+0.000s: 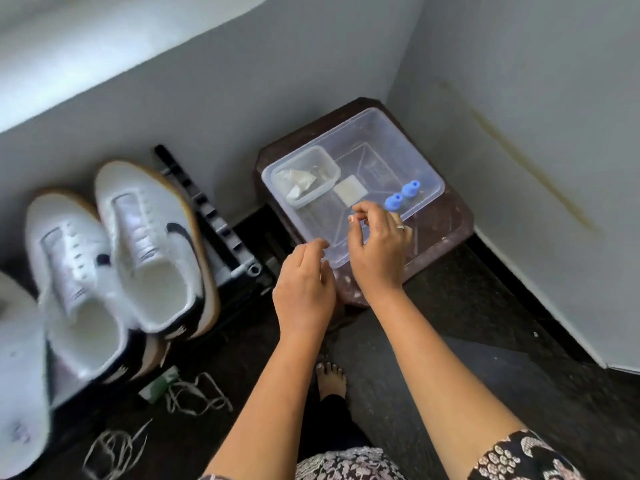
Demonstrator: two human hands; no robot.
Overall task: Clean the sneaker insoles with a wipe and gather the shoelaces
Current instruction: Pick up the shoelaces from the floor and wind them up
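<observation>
Crumpled white wipe (298, 179) in left corner of clear plastic tub (388, 147): light, limp, pinch a loose edge. Left hand (304, 289) loosely curled, empty, at tub's near rim; right hand (377, 245) above tub, fingertips pinched, contents unclear.

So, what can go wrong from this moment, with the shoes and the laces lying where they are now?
1. The shoelaces lie loose on the dark floor, close to the bare foot; a step could catch or scatter them.
2. The two sneakers lean on each other on the black rack; a bump might slide them off.
3. The right hand hovers over the clear bin at its near rim; pressing there could perhaps tip it on the stool.
</observation>
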